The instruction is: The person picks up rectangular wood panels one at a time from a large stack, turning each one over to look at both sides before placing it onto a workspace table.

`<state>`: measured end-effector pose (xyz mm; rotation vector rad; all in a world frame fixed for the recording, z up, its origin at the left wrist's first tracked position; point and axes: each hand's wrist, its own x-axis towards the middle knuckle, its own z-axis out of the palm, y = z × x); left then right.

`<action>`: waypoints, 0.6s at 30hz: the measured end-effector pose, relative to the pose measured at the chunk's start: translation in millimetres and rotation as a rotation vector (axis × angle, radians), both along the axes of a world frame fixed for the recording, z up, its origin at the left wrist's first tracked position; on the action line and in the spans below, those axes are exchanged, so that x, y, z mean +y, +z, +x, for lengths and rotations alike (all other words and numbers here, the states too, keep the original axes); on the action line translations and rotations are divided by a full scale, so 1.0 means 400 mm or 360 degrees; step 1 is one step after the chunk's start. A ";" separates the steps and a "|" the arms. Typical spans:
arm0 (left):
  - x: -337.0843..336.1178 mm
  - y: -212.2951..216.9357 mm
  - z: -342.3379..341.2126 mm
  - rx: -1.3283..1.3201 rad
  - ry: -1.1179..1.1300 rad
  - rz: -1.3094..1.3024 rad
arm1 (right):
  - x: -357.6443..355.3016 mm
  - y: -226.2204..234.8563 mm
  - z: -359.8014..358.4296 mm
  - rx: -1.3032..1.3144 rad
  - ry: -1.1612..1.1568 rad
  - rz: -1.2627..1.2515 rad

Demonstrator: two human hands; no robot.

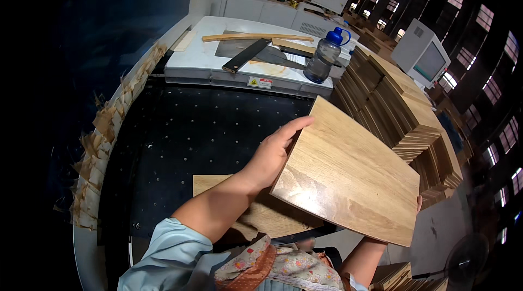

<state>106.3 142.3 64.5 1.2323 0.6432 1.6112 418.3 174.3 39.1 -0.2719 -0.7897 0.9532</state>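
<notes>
A rectangular board with a light wood-grain face (348, 171) is held tilted above the near right part of the black table. My left hand (276, 146) is closed on its left edge, thumb along the upper side. Fingertips of my right hand (419, 204) show at the board's right edge; the rest of that hand is hidden behind it. Beneath my left forearm, a second wood-grain board (280, 220) lies on the black table (185, 133), partly covered by my arm and the held board.
Behind the black table, a white machine top (190, 65) carries a black straight bar (246, 55), wooden strips (256, 36) and a blue-capped bottle (322, 56). Stacked boards (381, 100) stand at the right, near a monitor (422, 54). Torn brown strips (103, 122) line the left edge.
</notes>
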 end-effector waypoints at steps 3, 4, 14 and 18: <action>0.006 -0.015 -0.003 -0.0019 -0.0105 -0.0107 | -0.009 0.013 -0.012 0.0118 -0.0025 -0.0316; 0.006 -0.015 0.001 -0.0035 -0.0139 -0.0122 | -0.002 0.006 0.003 0.0174 0.0033 -0.0381; -0.032 -0.004 0.001 -0.0792 -0.1014 0.0023 | 0.023 -0.018 0.048 0.0221 -0.0241 -0.0290; -0.041 0.008 0.018 -0.0671 -0.0943 0.0055 | -0.001 0.015 0.028 0.0169 -0.0350 -0.0267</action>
